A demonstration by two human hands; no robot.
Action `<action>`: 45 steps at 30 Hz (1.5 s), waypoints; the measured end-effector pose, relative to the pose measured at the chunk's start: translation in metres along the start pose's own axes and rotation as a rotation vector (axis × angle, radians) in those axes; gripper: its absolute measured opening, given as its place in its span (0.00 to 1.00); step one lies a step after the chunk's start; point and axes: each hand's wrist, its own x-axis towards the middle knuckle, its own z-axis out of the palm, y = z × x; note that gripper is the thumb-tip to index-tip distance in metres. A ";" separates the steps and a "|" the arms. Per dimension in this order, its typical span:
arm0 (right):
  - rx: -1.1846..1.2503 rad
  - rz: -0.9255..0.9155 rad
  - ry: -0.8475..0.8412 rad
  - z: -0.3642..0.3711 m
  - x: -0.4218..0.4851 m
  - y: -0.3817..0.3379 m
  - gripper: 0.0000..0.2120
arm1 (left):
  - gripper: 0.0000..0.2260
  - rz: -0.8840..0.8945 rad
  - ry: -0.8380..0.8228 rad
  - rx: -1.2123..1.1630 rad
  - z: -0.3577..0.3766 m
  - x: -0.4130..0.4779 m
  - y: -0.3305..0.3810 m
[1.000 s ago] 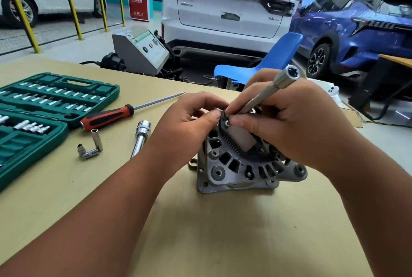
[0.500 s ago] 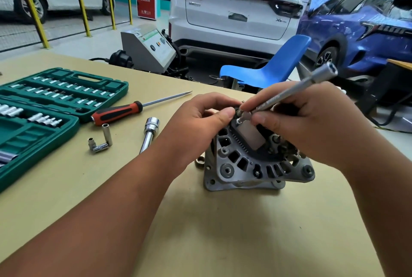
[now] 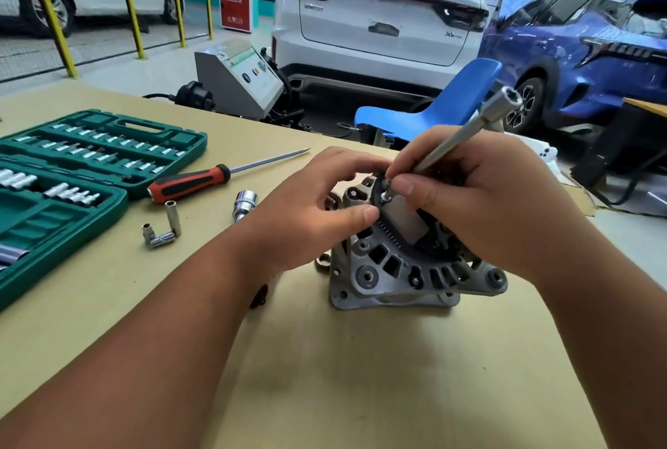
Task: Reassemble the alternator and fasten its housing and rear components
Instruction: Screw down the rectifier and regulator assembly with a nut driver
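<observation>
One alternator (image 3: pixel 389 268) on table (image 3: pixel 361 376) — right grip (image 3: pixel 498 203) pinching extension bar (image 3: pixel 454 141), left grip (image 3: pixel 317 203) curled round its rim, socket case (image 3: pixel 72 203) well apart.

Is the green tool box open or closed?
Open. The green tool box lies spread flat on the table, both halves showing rows of silver sockets.

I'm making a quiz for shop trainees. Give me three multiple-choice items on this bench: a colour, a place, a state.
1. The socket case is: A. green B. yellow C. grey
2. The screwdriver lies: A. in the case B. on the table, left of the alternator C. on the alternator
3. The right hand: A. lies flat B. grips the screwdriver C. grips a socket driver
Key: A, its plastic is green; B, it lies on the table beside the case; C, the hand curls round the shaft.
</observation>
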 end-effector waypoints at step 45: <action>-0.231 -0.003 0.041 -0.013 -0.003 -0.014 0.06 | 0.09 -0.069 0.115 -0.296 0.009 0.010 -0.014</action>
